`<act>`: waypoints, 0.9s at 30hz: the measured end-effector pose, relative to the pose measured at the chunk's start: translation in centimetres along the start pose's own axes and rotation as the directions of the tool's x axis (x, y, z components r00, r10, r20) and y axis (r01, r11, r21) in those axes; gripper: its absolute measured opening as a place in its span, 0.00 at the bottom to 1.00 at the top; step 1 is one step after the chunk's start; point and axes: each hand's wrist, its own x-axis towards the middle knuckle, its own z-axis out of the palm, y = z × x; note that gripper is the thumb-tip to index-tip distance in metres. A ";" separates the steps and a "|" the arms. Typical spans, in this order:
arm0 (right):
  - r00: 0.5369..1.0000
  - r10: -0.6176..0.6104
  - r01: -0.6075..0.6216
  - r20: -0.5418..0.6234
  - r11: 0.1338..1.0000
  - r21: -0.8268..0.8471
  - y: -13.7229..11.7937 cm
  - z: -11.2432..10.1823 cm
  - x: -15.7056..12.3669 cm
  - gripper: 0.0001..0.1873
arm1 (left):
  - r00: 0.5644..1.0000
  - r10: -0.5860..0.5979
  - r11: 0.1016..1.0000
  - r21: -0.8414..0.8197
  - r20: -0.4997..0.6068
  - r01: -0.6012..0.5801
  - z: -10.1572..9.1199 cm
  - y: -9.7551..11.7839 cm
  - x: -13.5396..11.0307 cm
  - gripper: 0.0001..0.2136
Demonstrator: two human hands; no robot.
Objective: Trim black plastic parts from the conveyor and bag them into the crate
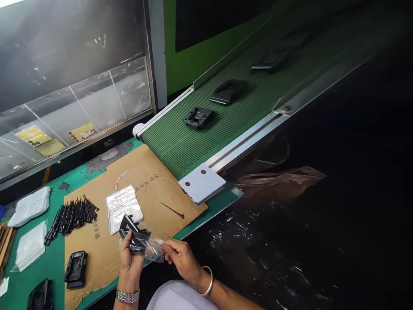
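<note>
My left hand [130,263] cradles a black plastic moulded part [135,234], which is partly inside a clear plastic bag [151,249]. My right hand [182,258] pinches the bag's edge between fingers and thumb. Beneath both hands lies a cardboard sheet [155,185]. A silver foil bag [124,209] rests on it just beyond the black part. Another black moulded part [76,269] sits on the cardboard to the left of my left hand. A single black cable tie [172,210] lies to the right.
A green mesh conveyor belt [193,142] carries several black parts, including one [199,117], away at the upper right. A bundle of black cable ties [71,219] and white bags [29,206] lie on a green mat [19,262] at the left.
</note>
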 end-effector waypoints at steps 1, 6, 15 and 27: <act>0.998 0.021 -0.018 0.058 0.998 -0.055 0.5 -0.8 -0.6 0.21 | 1.000 0.007 0.999 0.034 0.010 -0.008 0.0 -0.2 0.2 0.03; 0.985 0.126 -0.113 -0.121 0.988 0.110 2.1 -4.0 -2.1 0.21 | 0.983 0.160 0.938 0.297 0.085 -0.178 1.1 -2.1 -0.8 0.12; 0.915 0.311 -0.404 0.258 0.734 0.546 1.5 -4.4 -3.4 0.14 | 0.916 -0.285 0.868 0.481 0.283 0.121 4.5 -5.3 -2.6 0.15; 0.827 0.489 0.049 -0.278 0.430 0.901 5.4 -7.9 -10.4 0.21 | 0.700 -0.461 0.234 0.836 0.545 -0.496 9.7 -12.5 -3.1 0.19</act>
